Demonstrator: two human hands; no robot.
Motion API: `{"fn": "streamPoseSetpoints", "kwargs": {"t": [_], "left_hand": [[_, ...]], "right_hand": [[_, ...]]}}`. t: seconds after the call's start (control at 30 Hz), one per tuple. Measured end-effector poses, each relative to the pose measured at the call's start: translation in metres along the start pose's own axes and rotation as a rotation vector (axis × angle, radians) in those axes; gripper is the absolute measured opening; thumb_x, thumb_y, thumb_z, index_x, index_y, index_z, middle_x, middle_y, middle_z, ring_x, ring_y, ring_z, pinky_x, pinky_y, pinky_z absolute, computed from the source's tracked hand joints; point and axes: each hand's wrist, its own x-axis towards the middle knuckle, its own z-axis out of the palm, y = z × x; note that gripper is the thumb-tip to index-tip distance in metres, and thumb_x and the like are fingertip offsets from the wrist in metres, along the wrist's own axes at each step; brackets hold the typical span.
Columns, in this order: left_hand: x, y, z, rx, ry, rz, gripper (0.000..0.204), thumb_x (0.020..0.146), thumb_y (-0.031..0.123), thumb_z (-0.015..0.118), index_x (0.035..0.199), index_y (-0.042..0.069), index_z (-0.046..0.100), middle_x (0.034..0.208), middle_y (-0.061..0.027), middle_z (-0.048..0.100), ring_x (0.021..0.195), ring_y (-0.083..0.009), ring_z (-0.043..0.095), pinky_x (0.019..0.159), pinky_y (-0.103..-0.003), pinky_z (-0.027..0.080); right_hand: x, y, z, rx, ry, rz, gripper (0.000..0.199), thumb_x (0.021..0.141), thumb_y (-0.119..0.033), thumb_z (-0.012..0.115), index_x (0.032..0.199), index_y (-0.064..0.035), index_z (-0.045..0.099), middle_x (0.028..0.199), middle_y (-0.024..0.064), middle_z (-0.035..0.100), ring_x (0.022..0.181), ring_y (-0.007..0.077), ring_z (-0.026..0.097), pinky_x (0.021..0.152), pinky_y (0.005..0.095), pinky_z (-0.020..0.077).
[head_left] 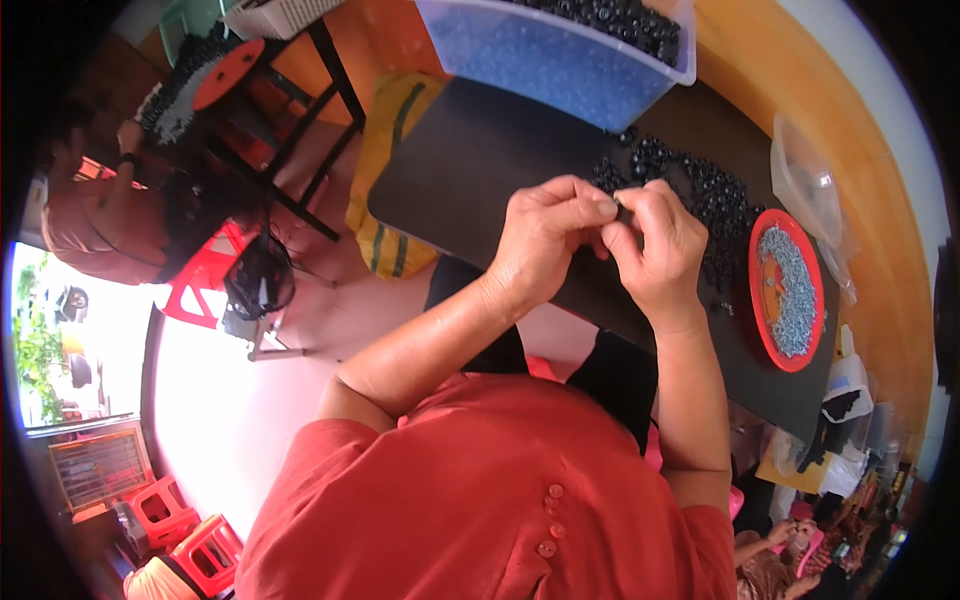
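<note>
Both hands met over the table (pixel 470 170), the left hand (pixel 545 240) and right hand (pixel 655 245) pinching one small black part (pixel 623 212) between fingertips. It seemed ring-shaped, though mostly hidden. Loose black parts (pixel 700 190) lay just beyond, nearer the right hand.

- My left hand (pixel 545 245) and right hand (pixel 655 250) meet above the mat (pixel 460 170), fingertips touching, with a small ring (pixel 624 211) between them.
- A heap of rings (pixel 700 195) lies on the mat just behind and to the right of my hands.
- The plate (pixel 756 290) of small metal bits sits right of the heap.
- The bin (pixel 560 50) stands behind the mat.
- A bag (pixel 805 180) lies behind the plate.
</note>
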Motion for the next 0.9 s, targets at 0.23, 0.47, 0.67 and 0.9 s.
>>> {"fn": "streamPoseSetpoints", "kwargs": {"t": [0.23,0.47,0.67,0.9], "left_hand": [[0.007,0.029,0.017,0.072,0.092,0.081,0.014,0.083,0.012,0.066,0.083,-0.001,0.062,0.074,-0.0117,0.062,0.065,-0.0215,0.062,0.059,-0.032,0.049],[0.144,0.157,0.071,0.599,-0.050,0.431,0.012,0.080,0.007,0.066,0.086,-0.002,0.064,0.068,-0.0116,0.063,0.053,-0.0202,0.059,0.047,-0.029,0.046],[0.106,0.082,0.072,0.619,-0.129,0.488,0.010,0.074,0.002,0.067,0.082,-0.005,0.069,0.067,-0.0112,0.066,0.052,-0.0165,0.061,0.046,-0.027,0.048],[0.096,0.009,0.017,0.845,-0.049,0.071,0.011,0.078,0.001,0.067,0.086,-0.006,0.069,0.072,-0.0093,0.065,0.058,-0.0145,0.061,0.051,-0.024,0.048]], "right_hand": [[0.001,-0.008,-0.009,0.146,0.121,0.052,0.028,0.071,-0.004,0.076,0.096,-0.0015,0.063,0.072,0.0046,0.056,0.054,0.0146,0.049,0.049,0.0276,0.0397],[0.005,-0.005,-0.006,0.117,0.313,0.045,0.019,0.074,0.004,0.075,0.088,-0.0019,0.063,0.068,0.0057,0.058,0.053,0.0137,0.054,0.048,0.0267,0.0412],[0.002,-0.003,-0.005,0.054,0.227,-0.109,0.020,0.070,0.002,0.076,0.082,-0.0045,0.062,0.071,0.0091,0.060,0.061,0.0271,0.059,0.054,0.0355,0.0472],[-0.011,-0.002,0.000,-0.061,-0.096,-0.014,0.022,0.072,-0.009,0.076,0.088,-0.0062,0.061,0.080,0.0073,0.060,0.073,0.0268,0.063,0.061,0.0379,0.0506]]}}
